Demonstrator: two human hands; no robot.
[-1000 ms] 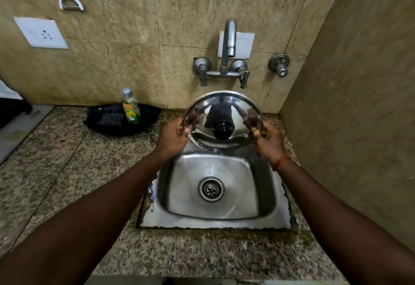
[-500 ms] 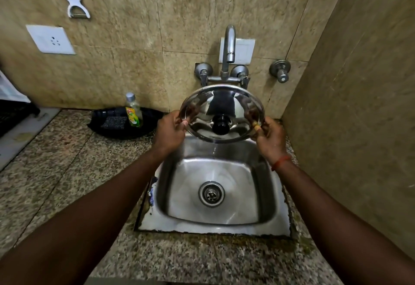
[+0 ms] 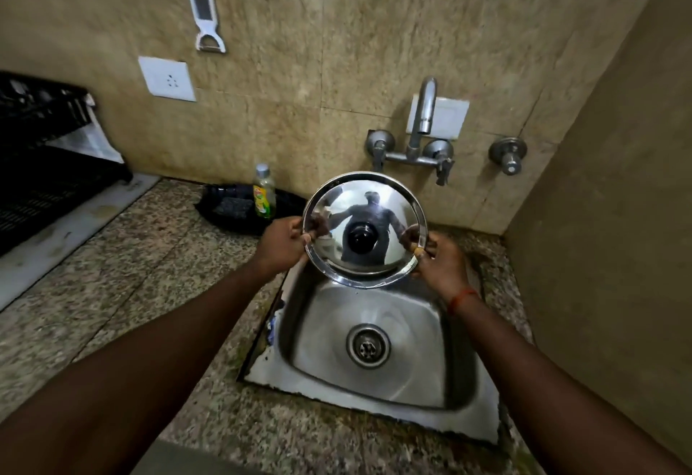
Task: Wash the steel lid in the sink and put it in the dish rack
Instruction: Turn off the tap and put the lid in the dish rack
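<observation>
The round steel lid (image 3: 378, 208) with a black knob at its centre is held upright above the back of the steel sink (image 3: 404, 381), facing me. My left hand (image 3: 281, 244) grips its left rim and my right hand (image 3: 440, 263) grips its right rim. The lid sits below and left of the tap (image 3: 423, 114), from which no water runs. A black dish rack (image 3: 41, 171) stands at the far left on the counter.
A dish soap bottle (image 3: 264, 195) stands in a black tray (image 3: 232, 208) behind the sink's left side. A peeler (image 3: 202, 2) and a socket (image 3: 167, 78) are on the tiled wall. A side wall closes the right. The granite counter (image 3: 142, 268) stretches left.
The lid has been raised from the sink's back and tipped more upright, facing me. My view has swung left, bringing the black dish rack into sight.
</observation>
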